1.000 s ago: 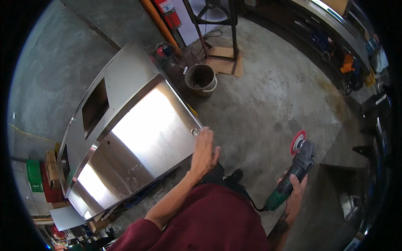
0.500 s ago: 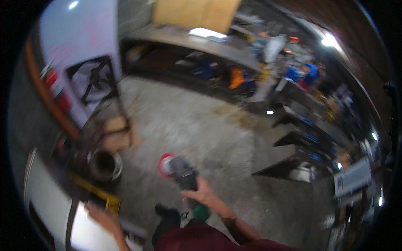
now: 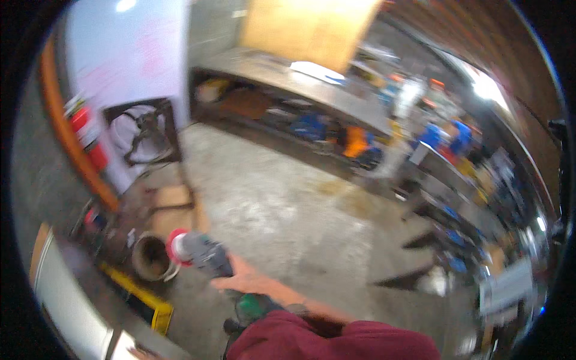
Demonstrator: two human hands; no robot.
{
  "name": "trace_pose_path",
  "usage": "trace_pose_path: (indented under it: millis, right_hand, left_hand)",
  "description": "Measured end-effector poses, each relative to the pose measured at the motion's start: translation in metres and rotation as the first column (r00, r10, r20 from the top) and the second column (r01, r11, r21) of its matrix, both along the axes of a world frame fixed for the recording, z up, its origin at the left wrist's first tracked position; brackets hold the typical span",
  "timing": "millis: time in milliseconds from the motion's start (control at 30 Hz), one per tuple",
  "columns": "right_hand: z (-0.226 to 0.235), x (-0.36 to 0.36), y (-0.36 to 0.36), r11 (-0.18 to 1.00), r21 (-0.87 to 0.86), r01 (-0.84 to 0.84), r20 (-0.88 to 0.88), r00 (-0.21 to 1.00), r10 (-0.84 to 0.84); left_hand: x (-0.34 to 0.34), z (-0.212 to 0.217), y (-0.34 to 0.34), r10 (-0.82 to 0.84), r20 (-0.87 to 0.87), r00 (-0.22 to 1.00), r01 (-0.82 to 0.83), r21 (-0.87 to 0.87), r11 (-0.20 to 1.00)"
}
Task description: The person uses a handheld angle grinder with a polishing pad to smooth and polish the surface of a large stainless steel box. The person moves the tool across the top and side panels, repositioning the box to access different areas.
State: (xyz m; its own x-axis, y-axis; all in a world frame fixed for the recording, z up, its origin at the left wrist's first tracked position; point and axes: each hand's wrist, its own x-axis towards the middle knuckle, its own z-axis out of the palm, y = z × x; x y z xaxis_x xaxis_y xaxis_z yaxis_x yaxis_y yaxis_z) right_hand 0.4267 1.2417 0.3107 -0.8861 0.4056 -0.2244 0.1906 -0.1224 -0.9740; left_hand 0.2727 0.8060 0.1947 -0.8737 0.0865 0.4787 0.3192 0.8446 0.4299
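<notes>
In my right hand [image 3: 235, 277] is a dark grey angle grinder [image 3: 207, 255], the fingers closed round its body. Its red-rimmed disc with a pale centre [image 3: 179, 247] points left, beside a round bucket-like container [image 3: 150, 258]. Part of a green piece [image 3: 251, 305] shows just below the hand, by my maroon clothing. Only a blurred bit of my left hand [image 3: 144, 353] shows at the lower edge, by a bright white panel [image 3: 123, 347]; its fingers cannot be made out.
A yellow frame [image 3: 141, 294] lies left of me. Beyond stand a dark framed piece [image 3: 144, 132] and a red fire extinguisher [image 3: 89, 138]. A long workbench [image 3: 258, 69] runs along the back. Dark pointed metal pieces [image 3: 414, 276] jut in from the right over the concrete floor [image 3: 270, 198].
My right hand has carried the grinder left, toward the bucket-like container. My left hand has dropped almost out of the picture at the lower left. The whole view has shifted a little.
</notes>
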Motion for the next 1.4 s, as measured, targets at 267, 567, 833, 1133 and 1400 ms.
trace_pose_path:
  millis: [267, 567, 833, 1133, 1400]
  right_hand:
    - [-0.028, -0.083, 0.062, 0.952, -0.269, -0.145, -0.075, 0.989, 0.130]
    - [-0.023, -0.134, 0.042, 0.860, -0.279, -0.427, 0.028, 0.892, 0.452]
    - [-0.011, -0.191, -0.016, 0.656, -0.011, -0.755, 0.121, 0.650, 0.750]
    - [0.037, -0.212, -0.133, 0.072, 0.431, -0.899, 0.431, 0.275, 0.860]
    - [0.044, -0.216, -0.167, -0.015, 0.463, -0.886, 0.518, 0.257, 0.816]
  left_hand:
    - [-0.114, 0.082, 0.077, 0.181, -0.133, 0.975, -0.190, -0.063, 0.980]
    - [-0.097, 0.098, 0.050, 0.303, 0.040, 0.952, -0.296, -0.115, 0.948]
    - [0.037, 0.127, 0.126, 0.321, 0.500, 0.804, -0.541, 0.392, 0.744]
    - [0.088, 0.085, 0.167, -0.465, 0.411, 0.784, -0.354, 0.912, 0.208]
    - [0.064, 0.093, 0.136, -0.550, 0.410, 0.728, -0.441, 0.894, 0.084]
